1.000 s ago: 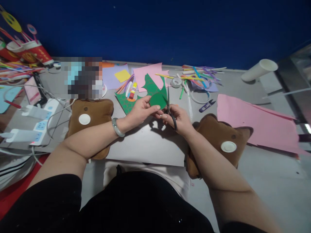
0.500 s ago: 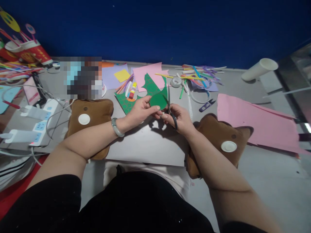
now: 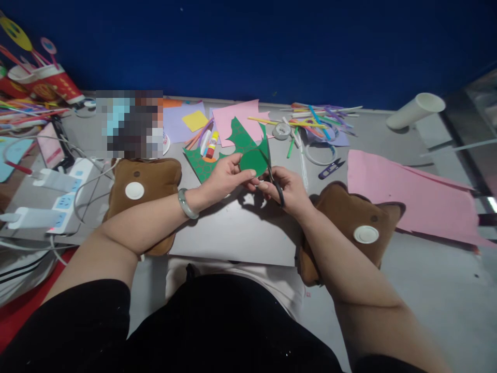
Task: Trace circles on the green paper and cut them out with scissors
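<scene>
Between the thumb and fingers of my left hand (image 3: 229,173) is a round piece of green paper (image 3: 252,161). My right hand (image 3: 289,189) grips black-handled scissors (image 3: 278,191), with the blades at the right edge of the green disc. Whether the blades touch the paper I cannot tell exactly. Both hands hover over the white table top (image 3: 233,233). Just behind them lies a cut-up sheet of green patterned paper (image 3: 243,135), with curved pieces gone from its edge. A yellow and red glue stick (image 3: 212,144) rests on that sheet.
Brown cushions (image 3: 145,181) (image 3: 349,223) lie under my forearms. At the right are pink sheets (image 3: 411,197), thread snips (image 3: 331,169) and a white tube (image 3: 415,111). Tape rolls (image 3: 281,131) and coloured sticks (image 3: 322,122) lie behind. A power strip (image 3: 73,197) with cables sits left.
The scissor blades have drawn closer together at the disc's right edge, and the right hand has shifted very slightly. My left hand keeps its hold on the green disc.
</scene>
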